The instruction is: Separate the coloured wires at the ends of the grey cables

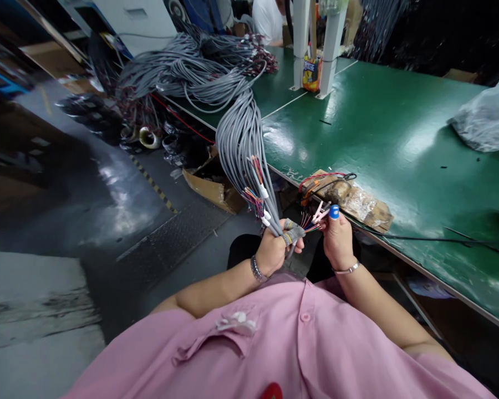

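Observation:
My left hand (276,249), with grey cloth covers on some fingers, is closed around grey cables (239,133) at their stripped end. Thin coloured wires (310,223) fan out of the cable end just past its fingers. My right hand (337,238) wears a blue cover on the thumb and pinches a pale pink, clip-like piece (319,213) beside those wires; its exact kind is unclear. Other stripped ends with white sleeves (266,217) hang just above my left hand. The bundle runs up over the table edge to a large heap of cables (191,66).
The green table (382,127) stretches ahead and right. Near its edge lies a taped cardboard piece (353,199) with red and black leads. A white post stand (332,50), a plastic bag (486,113) and an open carton (212,185) are around. A person (267,22) is behind the table.

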`<state>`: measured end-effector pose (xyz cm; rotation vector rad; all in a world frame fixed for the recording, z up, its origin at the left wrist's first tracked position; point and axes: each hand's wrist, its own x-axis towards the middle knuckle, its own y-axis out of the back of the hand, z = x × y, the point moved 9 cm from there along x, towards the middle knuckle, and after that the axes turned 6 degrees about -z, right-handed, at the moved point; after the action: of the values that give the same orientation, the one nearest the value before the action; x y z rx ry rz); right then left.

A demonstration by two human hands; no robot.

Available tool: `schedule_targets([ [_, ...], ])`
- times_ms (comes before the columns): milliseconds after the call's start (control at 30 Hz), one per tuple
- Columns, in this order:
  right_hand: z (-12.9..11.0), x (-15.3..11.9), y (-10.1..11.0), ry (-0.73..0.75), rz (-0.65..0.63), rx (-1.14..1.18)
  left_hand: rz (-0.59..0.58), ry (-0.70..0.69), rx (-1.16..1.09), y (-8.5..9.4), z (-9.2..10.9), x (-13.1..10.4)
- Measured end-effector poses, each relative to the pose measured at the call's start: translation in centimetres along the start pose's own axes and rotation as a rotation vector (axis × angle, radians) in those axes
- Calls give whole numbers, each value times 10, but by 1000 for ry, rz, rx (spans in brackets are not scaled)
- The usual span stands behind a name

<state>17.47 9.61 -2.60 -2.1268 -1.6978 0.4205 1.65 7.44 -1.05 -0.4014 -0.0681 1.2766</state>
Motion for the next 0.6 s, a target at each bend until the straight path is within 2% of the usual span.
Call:
schedule_targets([
  [67, 4, 1, -3, -24, -30, 42, -7, -1, -12, -1, 1, -1],
  [233, 22, 1, -18, -244, -113, 294, 2, 3, -22, -1, -1, 1],
  [400, 22, 3, -19, -242, -70, 395, 10, -21, 15, 2, -4, 4],
  [600, 26, -2, -21, -295, -95, 391, 5, -25, 46, 2, -6, 2],
])
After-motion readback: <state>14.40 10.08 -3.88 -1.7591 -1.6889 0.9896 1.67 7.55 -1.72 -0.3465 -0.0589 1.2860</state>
